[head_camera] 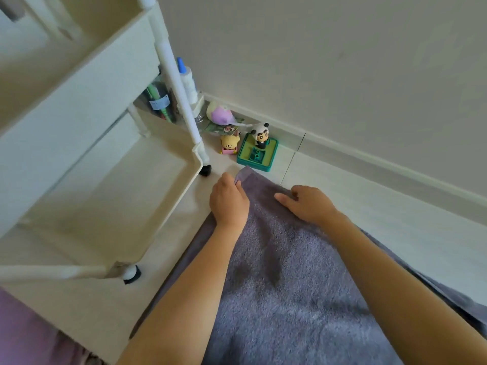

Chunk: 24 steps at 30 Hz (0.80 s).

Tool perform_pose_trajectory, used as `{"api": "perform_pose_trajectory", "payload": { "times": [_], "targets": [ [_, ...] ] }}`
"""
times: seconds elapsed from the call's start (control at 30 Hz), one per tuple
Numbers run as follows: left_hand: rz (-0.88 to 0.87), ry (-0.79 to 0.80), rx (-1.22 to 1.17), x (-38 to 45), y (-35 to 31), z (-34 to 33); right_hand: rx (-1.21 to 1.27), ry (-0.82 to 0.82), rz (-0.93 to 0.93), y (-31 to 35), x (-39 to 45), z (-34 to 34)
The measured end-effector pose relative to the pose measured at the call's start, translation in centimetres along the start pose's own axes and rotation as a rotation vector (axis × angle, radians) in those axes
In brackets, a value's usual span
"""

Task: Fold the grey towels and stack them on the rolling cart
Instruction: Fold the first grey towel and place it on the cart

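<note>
A grey towel (284, 272) lies spread on the pale floor, running from the bottom of the view up toward the wall. My left hand (228, 200) pinches the towel's far left corner. My right hand (307, 202) grips the far edge a little to the right, fingers curled over the cloth. The white rolling cart (110, 164) stands to the left; the trays I can see hold no towel. Its near wheel (132, 275) sits beside the towel's left edge.
Small toys stand by the baseboard just beyond the towel: a panda figure on a green base (259, 151), a yellow bear (229, 144) and a purple plush (221, 114). Bottles and pens (160, 101) sit behind the cart. A purple cloth (23, 327) lies at the bottom left.
</note>
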<state>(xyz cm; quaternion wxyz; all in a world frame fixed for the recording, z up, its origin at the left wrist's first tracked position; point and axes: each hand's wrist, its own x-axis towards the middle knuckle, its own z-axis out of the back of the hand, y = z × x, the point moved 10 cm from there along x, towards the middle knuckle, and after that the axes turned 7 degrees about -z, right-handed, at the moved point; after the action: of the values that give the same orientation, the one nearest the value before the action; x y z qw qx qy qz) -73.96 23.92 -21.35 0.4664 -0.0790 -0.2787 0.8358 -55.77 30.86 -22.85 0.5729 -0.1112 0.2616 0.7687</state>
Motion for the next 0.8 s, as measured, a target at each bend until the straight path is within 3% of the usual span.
{"api": "perform_pose_trajectory", "payload": {
  "times": [0.07, 0.13, 0.23, 0.37, 0.53, 0.6, 0.67, 0.73, 0.8],
  "targets": [
    [-0.006, -0.04, -0.017, 0.0, 0.1, 0.1, -0.063, 0.193, 0.013, -1.3, 0.3, -1.2],
    [-0.032, -0.084, -0.011, 0.0, 0.1, 0.3, -0.058, 0.212, 0.007, -2.6, 0.4, -0.6],
    [-0.069, -0.138, 0.035, 0.1, 0.2, 0.5, -0.016, -0.026, -0.086, -4.3, 0.4, 1.6],
    [-0.045, -0.102, 0.145, 0.5, 0.5, -0.3, -0.141, -0.364, -0.111, -4.1, -1.4, 1.1],
    [0.005, -0.087, 0.163, 0.2, -0.2, 0.3, -0.123, -0.429, -0.127, -4.0, -1.6, 0.9],
    [-0.188, -0.127, 0.157, -1.2, -3.1, 0.8, -0.073, -0.592, -0.045, -3.2, -3.7, 2.3],
    [-0.461, -0.005, 0.115, -4.4, -6.4, -0.5, -0.013, -0.727, 0.041, -2.9, -7.1, 2.2],
    [-0.622, 0.177, 0.137, -8.0, -7.1, -2.7, -0.013, -0.672, 0.151, -2.7, -10.1, -0.5],
    [-0.673, 0.309, 0.273, -10.0, -5.7, -4.3, -0.09, -0.531, 0.187, -3.7, -12.5, -3.8]
  ]
}}
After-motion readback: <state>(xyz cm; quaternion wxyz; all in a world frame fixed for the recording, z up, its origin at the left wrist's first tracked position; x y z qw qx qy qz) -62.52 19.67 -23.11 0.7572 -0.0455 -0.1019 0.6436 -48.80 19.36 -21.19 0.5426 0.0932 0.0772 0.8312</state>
